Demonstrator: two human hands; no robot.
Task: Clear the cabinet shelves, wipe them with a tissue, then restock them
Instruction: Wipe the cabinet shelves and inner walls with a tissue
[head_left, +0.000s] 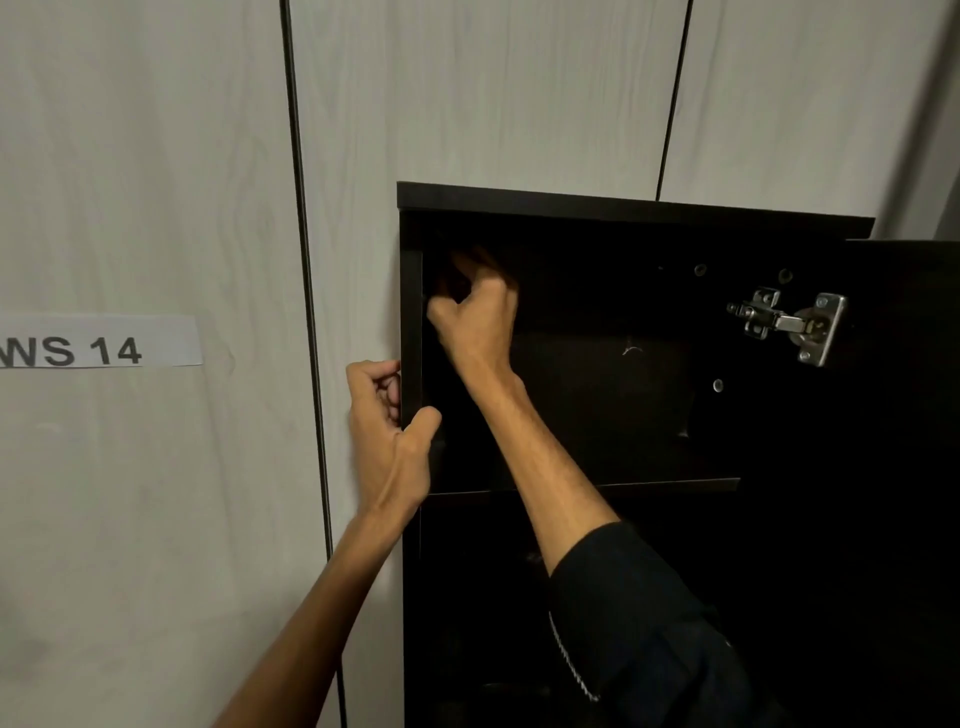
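Probably wiping: keep the left hand (387, 431) gripping the cabinet (623, 208) side, while the right hand (475, 312), fingers curled at ten o'clock, holds something unclear.

Office or workstation room, pale wood-grain wall panels (493, 93), printed "WS 14" label (98, 343) at frame left, black cabinet (623, 208) with door hinge (789, 325) at right

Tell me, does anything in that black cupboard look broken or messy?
Nothing looks broken. The hinge sits intact on the open door. One pale scratch-like mark shows on the cupboard's dark back wall; the inside is too dark to see more.
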